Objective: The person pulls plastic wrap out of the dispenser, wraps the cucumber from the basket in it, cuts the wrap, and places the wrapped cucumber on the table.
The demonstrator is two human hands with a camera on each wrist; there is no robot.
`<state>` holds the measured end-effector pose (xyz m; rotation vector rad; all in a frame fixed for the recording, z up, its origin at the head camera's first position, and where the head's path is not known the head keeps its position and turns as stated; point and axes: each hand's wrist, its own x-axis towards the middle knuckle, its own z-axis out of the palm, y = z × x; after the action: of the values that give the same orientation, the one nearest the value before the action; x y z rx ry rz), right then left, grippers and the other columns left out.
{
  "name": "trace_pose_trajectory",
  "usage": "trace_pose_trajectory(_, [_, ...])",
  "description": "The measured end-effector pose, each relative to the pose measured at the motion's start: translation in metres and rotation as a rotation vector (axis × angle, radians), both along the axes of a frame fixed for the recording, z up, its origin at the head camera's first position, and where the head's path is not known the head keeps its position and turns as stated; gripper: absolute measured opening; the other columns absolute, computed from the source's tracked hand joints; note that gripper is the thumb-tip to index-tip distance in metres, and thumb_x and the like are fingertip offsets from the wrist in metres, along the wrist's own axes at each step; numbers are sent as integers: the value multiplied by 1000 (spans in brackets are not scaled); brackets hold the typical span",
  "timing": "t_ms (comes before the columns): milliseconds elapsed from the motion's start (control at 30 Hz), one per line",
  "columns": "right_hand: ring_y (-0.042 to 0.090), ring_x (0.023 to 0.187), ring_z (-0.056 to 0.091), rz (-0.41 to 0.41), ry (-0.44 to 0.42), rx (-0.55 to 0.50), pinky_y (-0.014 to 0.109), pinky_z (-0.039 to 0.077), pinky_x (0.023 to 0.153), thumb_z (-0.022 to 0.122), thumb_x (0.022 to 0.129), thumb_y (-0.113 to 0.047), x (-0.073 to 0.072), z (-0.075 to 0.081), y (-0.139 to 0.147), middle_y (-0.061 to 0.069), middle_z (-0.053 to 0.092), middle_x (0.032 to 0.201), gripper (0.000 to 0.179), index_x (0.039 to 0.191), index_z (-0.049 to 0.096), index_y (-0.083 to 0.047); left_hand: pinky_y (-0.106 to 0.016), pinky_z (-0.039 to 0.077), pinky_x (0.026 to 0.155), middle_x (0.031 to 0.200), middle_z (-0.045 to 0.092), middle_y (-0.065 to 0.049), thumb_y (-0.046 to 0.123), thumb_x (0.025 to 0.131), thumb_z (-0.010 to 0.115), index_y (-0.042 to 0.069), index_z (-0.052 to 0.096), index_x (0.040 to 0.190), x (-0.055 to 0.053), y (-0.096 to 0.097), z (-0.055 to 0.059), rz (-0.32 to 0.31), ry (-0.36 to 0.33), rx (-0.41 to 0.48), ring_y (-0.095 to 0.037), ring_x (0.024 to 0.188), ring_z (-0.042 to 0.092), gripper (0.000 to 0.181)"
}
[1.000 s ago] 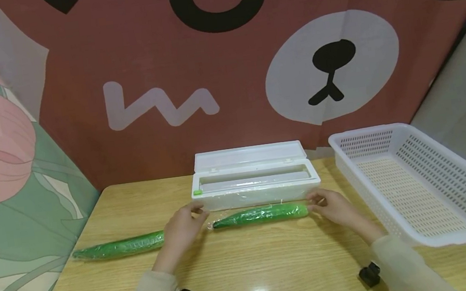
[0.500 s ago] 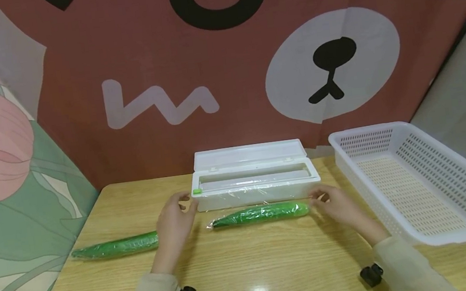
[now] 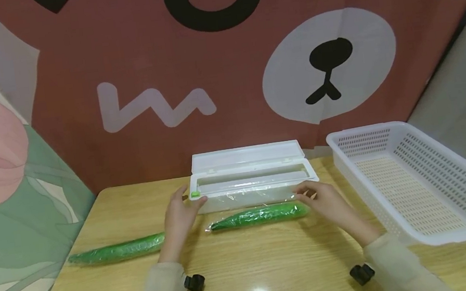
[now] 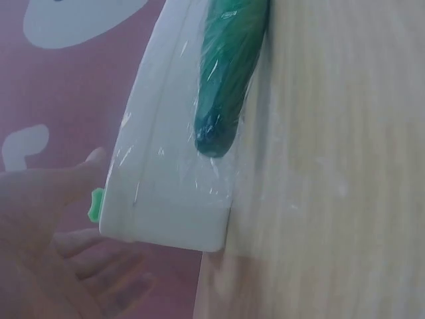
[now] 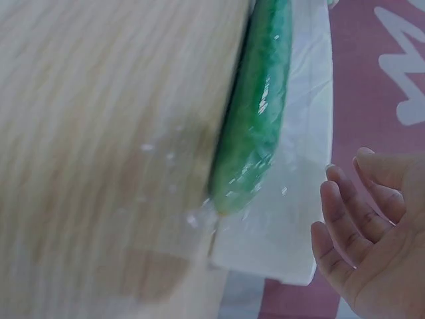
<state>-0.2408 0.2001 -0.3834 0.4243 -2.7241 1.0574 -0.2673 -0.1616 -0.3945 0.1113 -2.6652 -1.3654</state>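
Note:
A white cling film dispenser (image 3: 239, 200) stands with its lid (image 3: 245, 156) raised. Clear film hangs down its front onto a green cucumber (image 3: 259, 215), which lies along the dispenser's near side. At the dispenser's left end is my left hand (image 3: 178, 220), fingers spread and thumb beside the green slider (image 4: 96, 205). My right hand (image 3: 326, 202) hovers by the front right corner with loosely bent fingers; the right wrist view shows nothing in its grasp. Another film-wrapped cucumber (image 3: 117, 251) lies to the left, its right end hidden behind my left wrist.
A white perforated basket (image 3: 361, 197) stands on the right of the wooden table (image 3: 247, 265). Behind the table hangs a reddish-brown cloth (image 3: 233, 77) with a bear print. Each wrist carries a small black camera mount (image 3: 195, 283).
My left hand has moved back from the cucumber's tip to the dispenser's left end. My right hand has shifted from the cucumber's right end up and left toward the dispenser's front.

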Motion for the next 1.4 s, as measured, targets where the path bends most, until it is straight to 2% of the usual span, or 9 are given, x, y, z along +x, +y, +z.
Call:
trace_pose_trajectory(200, [16,74,62,65,12,-32,31,52,66,69,94,-11,0,12,-21,3,70,91,12,105,72,-5,-55,39,105,143,50,-23,28,89,77,0,43,146,-4,-3,-6,-45,5,51,-41,129,48,72])
trace_pose_trajectory(433, [14,73,61,125,8,-47,31,52,66,68,95,-13,-7,26,-50,3,71,92,13,105,73,-6,-55,39,105,141,51,-23,28,88,77,1,45,147,-5,-3,-12,-26,1,95,-41,130,47,73])
trace_pose_trajectory(633, [13,76,60,191,-19,-59,32,52,66,66,97,-15,-14,37,-81,4,72,97,14,107,73,-8,-55,40,104,139,54,-23,27,87,78,1,46,146,-4,-3,-14,-23,17,78,-41,127,50,72])
trace_pose_trajectory(900, [11,79,60,239,21,-28,28,49,63,68,96,-14,-28,39,-125,-4,72,97,13,105,75,-10,-55,42,101,143,51,-21,29,88,77,2,45,147,-3,-5,-18,-35,19,61,-39,125,53,72])
trace_pose_trajectory(1233, [11,85,60,329,-16,29,27,49,69,65,98,-16,-50,35,-171,-3,70,99,15,109,74,-11,-57,46,96,139,54,-22,27,90,75,4,45,147,-5,-5,-15,-62,19,53,-40,122,55,69])
trace_pose_trajectory(1400, [12,88,61,332,3,65,26,49,71,67,96,-17,-58,30,-191,-1,70,103,16,109,74,-11,-61,41,100,143,49,-23,34,90,75,5,42,149,-6,-9,-14,-82,3,27,-43,128,48,73])
